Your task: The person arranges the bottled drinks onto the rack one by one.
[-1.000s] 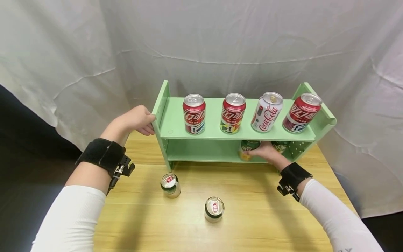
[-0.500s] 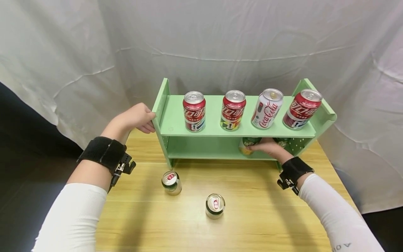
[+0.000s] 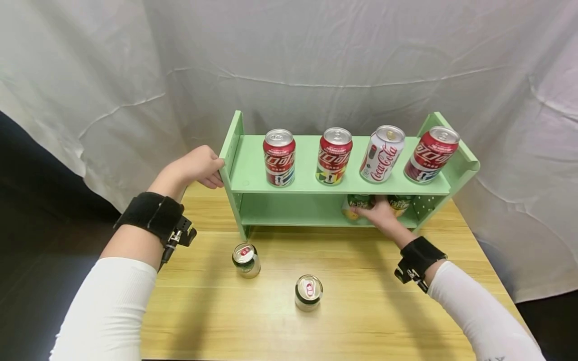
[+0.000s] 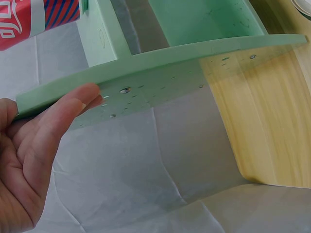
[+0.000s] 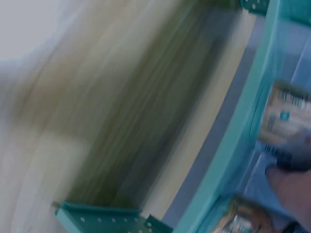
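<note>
My left hand [image 3: 196,168] grips the left side panel of a pale green two-tier shelf rack [image 3: 247,165], its fingers along the outer face in the left wrist view. My right hand [image 3: 383,216] reaches under the upper board and holds a green-and-yellow drink can [image 3: 358,201] standing on the lower board, thumb across its front; the other fingers are mostly hidden. Just right of that hand, a second green can [image 3: 400,204] stands partly hidden. The right wrist view is blurred, showing the thumb [image 5: 289,187] near the cans.
On the upper board stand red cola cans [image 3: 279,159] [image 3: 334,158] [image 3: 431,155] and a white cola can [image 3: 383,155]. Two small cans, a left one [image 3: 247,260] and a right one [image 3: 309,293], stand on the wooden table [image 3: 271,331] before the rack. Behind hangs a grey curtain [image 3: 334,60].
My right hand has shifted slightly left, and more of the second green can shows beside it. My left hand keeps its grip on the side panel. The head view has tilted slightly.
</note>
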{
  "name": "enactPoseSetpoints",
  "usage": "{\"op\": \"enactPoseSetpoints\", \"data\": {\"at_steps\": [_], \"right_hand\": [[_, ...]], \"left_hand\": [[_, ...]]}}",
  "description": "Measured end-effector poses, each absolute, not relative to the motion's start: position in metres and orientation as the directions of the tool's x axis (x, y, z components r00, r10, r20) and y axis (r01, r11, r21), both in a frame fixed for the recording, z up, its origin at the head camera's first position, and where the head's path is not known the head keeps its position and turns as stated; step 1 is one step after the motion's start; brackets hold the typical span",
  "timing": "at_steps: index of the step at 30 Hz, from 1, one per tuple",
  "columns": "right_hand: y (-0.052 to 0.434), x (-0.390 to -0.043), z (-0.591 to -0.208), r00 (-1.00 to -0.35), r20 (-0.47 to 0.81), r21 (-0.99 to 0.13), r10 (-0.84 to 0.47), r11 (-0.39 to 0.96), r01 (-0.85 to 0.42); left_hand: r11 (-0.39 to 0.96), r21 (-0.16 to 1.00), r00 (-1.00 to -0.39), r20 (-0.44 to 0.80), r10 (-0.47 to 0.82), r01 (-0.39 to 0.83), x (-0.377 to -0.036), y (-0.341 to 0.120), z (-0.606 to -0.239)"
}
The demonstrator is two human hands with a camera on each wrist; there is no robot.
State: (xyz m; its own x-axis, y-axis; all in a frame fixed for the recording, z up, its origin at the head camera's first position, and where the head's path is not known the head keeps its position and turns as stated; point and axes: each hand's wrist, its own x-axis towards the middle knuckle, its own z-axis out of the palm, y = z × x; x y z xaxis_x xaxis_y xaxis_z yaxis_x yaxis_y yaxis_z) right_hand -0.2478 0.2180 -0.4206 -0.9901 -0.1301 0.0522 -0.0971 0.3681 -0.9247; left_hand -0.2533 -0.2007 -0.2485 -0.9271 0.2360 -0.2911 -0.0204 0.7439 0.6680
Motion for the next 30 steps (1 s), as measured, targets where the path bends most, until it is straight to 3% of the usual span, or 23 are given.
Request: {"op": "enactPoseSetpoints", "data": {"at_steps": [5,21,30], "right_hand": [[0.206,-0.234,-0.422,-0.987,0.146,-0.906,-0.074,0.390,-0.163],[0.187,-0.200,-0.483,-0.979,0.195,-0.908,0.050,0.385,-0.162],[0.161,-0.163,-0.470,-0.964,0.264,-0.920,0.017,0.306,-0.246]], "left_hand": [[0.743,0.669,-0.930,-0.282,0.238,-0.013,-0.256,-0.201,-0.248],[0.749,0.663,-0.932,-0.281,0.230,-0.015,-0.256,-0.202,-0.249],[0.748,0.664,-0.932,-0.282,0.228,-0.018,-0.255,-0.203,-0.251]]}}
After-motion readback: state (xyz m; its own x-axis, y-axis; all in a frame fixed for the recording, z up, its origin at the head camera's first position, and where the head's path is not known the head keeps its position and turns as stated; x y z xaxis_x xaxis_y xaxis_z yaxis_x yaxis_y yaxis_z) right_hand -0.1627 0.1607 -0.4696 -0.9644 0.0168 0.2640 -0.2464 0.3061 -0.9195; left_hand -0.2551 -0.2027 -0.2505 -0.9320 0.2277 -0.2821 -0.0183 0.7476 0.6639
